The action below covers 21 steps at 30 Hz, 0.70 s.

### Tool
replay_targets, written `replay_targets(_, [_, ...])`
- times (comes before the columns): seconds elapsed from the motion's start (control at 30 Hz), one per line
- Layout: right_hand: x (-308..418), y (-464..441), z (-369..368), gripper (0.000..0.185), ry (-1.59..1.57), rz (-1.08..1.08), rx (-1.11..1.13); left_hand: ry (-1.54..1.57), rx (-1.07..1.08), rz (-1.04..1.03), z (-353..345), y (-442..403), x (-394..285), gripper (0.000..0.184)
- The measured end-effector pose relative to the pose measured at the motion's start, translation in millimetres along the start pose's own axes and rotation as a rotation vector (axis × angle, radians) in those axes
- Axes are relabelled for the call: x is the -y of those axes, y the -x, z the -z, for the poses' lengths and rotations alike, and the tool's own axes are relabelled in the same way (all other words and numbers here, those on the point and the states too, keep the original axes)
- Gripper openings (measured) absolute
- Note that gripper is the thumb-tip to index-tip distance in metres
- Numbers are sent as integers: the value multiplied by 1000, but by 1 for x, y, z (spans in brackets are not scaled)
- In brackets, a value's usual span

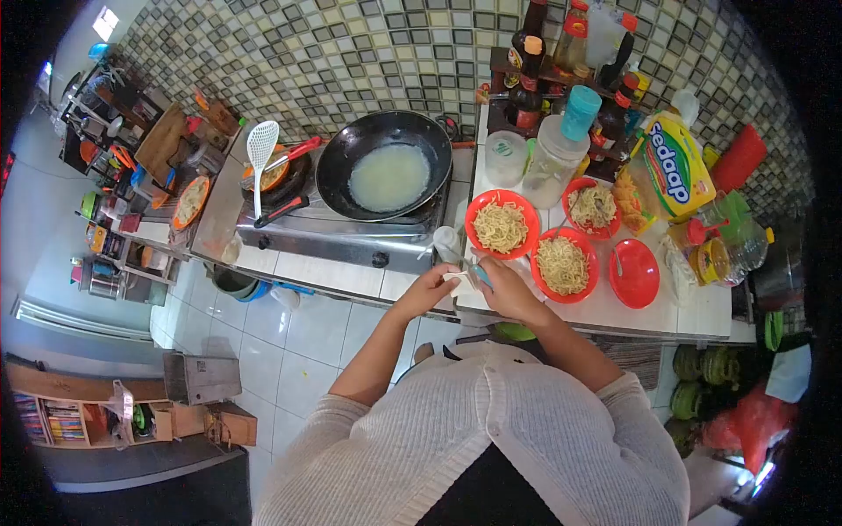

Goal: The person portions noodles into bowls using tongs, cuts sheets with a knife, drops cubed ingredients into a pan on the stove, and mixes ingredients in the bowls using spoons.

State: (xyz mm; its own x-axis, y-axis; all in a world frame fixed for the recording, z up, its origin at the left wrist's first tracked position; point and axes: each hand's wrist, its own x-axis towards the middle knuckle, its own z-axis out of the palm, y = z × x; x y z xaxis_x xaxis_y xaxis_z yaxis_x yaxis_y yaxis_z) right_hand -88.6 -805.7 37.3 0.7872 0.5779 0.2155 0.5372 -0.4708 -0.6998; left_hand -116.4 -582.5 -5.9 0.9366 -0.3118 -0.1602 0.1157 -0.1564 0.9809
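My left hand (pixel 428 291) is closed on a small white packet (pixel 462 282) over the counter's front edge. Close beside it, my right hand (pixel 510 292) grips a tool with a turquoise handle (pixel 482 273). Its greyish blade end meets the packet; whether it is scissors or a knife I cannot make out. Just behind my hands stands a whitish cup (pixel 445 241). To the right are red plates of noodles, one (pixel 501 225) at the back left, another (pixel 564 266) nearer me and a third (pixel 593 209) behind. A red plate (pixel 633 273) with a spoon lies farther right.
A black wok (pixel 384 167) with cloudy liquid sits on the stove (pixel 351 241). Left of it, a white slotted ladle (pixel 261 147) leans across a smaller pan. Sauce bottles (pixel 526 96), a clear jar (pixel 554 162) and a yellow Sedaap pack (pixel 674 167) stand at the back right.
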Motion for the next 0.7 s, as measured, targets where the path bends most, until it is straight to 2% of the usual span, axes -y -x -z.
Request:
replay_targets(0.13, [-3,-9,5,33,19,150,-2,102,124,-55,0,-5,-9,22])
replay_targets(0.2, [2,-13,12,29,38,-68,198,110,127,-14,3,-4,-12,21])
replay_targets(0.23, [2,-14,12,29,40,-65,199,116,137,29,4,-3,-14,21])
replay_targets(0.33, [1,-13,8,25,116,-10,155,107,136,2,7,2,-17,21])
replay_targets(0.4, [-1,-13,7,29,160,-151,197,129,127,59,10,6,-16,21])
replay_targets(0.5, [-1,-13,7,27,251,-160,160,165,117,128,13,6,-9,22])
replay_targets(0.6, [5,-13,14,26,311,-61,45,171,83,143,13,7,-5,23])
replay_targets(0.7, [13,-20,21,24,155,-146,14,174,29,146,14,10,-2,24])
